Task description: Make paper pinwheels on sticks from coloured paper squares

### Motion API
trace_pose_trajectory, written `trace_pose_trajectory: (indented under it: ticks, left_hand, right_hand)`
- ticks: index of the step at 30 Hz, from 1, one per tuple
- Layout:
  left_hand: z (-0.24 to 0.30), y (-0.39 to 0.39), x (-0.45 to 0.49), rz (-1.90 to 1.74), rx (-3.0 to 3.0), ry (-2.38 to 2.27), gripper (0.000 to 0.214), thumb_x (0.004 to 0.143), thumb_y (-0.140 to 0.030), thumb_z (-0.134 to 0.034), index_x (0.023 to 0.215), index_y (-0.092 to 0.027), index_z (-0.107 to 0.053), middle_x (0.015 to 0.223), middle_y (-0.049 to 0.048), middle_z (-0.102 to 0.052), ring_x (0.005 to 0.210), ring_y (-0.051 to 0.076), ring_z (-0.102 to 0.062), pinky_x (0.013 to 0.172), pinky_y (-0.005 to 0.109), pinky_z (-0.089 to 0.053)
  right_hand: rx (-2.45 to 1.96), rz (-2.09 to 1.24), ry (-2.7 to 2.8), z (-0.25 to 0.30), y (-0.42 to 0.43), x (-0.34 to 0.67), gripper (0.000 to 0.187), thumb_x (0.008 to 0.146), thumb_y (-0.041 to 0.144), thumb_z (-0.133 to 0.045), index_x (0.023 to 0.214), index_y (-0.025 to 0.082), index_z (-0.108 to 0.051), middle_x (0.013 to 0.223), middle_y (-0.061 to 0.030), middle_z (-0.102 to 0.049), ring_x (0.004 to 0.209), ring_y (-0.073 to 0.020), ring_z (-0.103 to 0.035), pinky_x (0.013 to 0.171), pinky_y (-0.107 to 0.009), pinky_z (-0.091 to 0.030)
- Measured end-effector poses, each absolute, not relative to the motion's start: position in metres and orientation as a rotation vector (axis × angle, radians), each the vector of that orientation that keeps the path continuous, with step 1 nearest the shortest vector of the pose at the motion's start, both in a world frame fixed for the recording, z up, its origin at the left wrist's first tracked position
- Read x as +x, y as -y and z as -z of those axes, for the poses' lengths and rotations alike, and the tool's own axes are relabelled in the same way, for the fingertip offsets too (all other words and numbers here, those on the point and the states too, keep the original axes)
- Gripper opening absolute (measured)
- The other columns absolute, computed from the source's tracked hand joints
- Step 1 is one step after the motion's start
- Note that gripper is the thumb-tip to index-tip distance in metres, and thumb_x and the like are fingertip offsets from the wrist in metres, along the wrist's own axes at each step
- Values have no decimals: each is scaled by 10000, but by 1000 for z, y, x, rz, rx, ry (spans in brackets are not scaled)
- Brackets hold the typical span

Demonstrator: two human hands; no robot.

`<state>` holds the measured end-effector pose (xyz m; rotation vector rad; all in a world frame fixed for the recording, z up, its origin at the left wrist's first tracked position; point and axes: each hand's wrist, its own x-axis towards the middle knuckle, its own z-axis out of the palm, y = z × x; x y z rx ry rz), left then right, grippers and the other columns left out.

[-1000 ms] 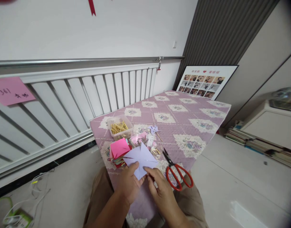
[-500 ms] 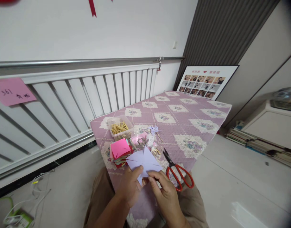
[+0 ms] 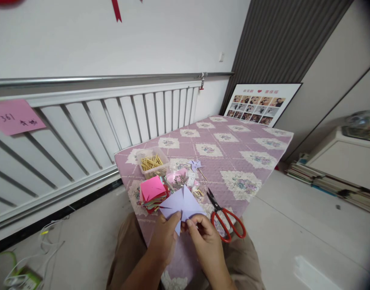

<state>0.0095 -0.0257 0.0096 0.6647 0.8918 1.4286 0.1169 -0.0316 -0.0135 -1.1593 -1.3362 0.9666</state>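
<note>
Pinching lilac paper square (image 3: 185,203): left hand (image 3: 166,238), right hand (image 3: 206,239), fingers closed on near corner. Light, floppy, tear-prone at cuts; likely best gripped by corners.

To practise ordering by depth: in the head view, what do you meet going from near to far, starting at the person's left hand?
left hand → lilac paper → clear box of sticks → photo board

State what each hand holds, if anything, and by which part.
The left hand and right hand both pinch the lilac paper square at its near corner.
</note>
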Motion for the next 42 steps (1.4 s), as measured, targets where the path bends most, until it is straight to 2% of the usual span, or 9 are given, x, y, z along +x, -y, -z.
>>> trace_pose_trajectory:
  ticks: [6, 9, 15, 24, 28, 30, 33, 37, 42]
  left_hand:
    - [-11, 27, 8, -1396, 732, -1061, 145, 740, -305, -649, 841, -202, -641, 915, 56, -691, 852, 214, -611, 812, 317, -469]
    - [-8, 26, 6, -1360, 768, -1151, 147, 731, -332, -647, 787, -197, -628, 856, 58, -683, 810, 218, -605, 768, 315, -472]
    - [-4, 26, 5, -1347, 860, -1191, 144, 752, -304, -612, 831, -184, -618, 746, 25, -652, 714, 188, -576, 731, 301, -458]
    - [-3, 25, 4, -1358, 906, -1300, 182, 719, -241, -632, 884, -169, -660, 895, 53, -719, 846, 215, -629, 806, 304, -456]
    - [-3, 21, -3, -1288, 954, -1350, 92, 731, -249, -606, 763, -182, -661, 731, 34, -701, 704, 213, -618, 691, 308, -464]
    - [-7, 19, -8, -1201, 1037, -1388, 78, 720, -226, -604, 681, -190, -660, 674, 35, -688, 672, 218, -610, 676, 314, -459]
    - [-12, 17, -15, -1102, 1187, -1352, 86, 670, -155, -622, 692, -197, -693, 724, 47, -712, 711, 231, -620, 708, 321, -462]
    - [-10, 18, -18, -1005, 1337, -1225, 151, 669, -118, -590, 714, -199, -709, 734, 40, -720, 700, 225, -619, 665, 305, -466]
    - [-1, 19, -21, -923, 1441, -1115, 194, 701, -117, -549, 750, -192, -721, 750, 51, -718, 745, 230, -624, 702, 310, -477]
  right_hand:
    - [-1189, -990, 1306, 10, 31, 117, 243, 845, 363, -581, 662, 212, -532, 639, -5, -603, 622, -176, -563, 599, -265, -444]
    - [-1202, -995, 1309, 11, 30, 117, 240, 841, 366, -586, 664, 210, -545, 641, -7, -605, 621, -175, -557, 594, -262, -438]
    - [-1225, -986, 1331, 12, 30, 118, 237, 841, 366, -577, 669, 206, -546, 645, -8, -597, 631, -178, -552, 607, -267, -434]
    - [-1233, -884, 1355, 8, 33, 116, 235, 821, 329, -591, 630, 204, -538, 599, 20, -532, 579, -150, -508, 546, -236, -421]
    - [-1234, -793, 1284, 15, 33, 128, 141, 805, 339, -635, 831, 207, -594, 847, -39, -614, 742, -182, -589, 608, -252, -489]
    - [-1275, -757, 1180, 19, 31, 138, 293, 780, 361, -671, 1021, 217, -586, 1018, -81, -616, 899, -217, -603, 692, -287, -521]
    - [-1267, -935, 1116, 19, 26, 150, 446, 737, 394, -710, 1130, 224, -584, 1058, -87, -631, 954, -238, -610, 740, -323, -533]
    - [-1122, -1442, 1022, 12, 27, 146, 334, 702, 434, -735, 943, 214, -664, 817, -24, -702, 683, -205, -654, 604, -303, -532]
    - [-1201, -1568, 899, 11, 33, 133, 277, 651, 368, -781, 841, 179, -709, 772, -40, -748, 645, -208, -659, 593, -310, -516]
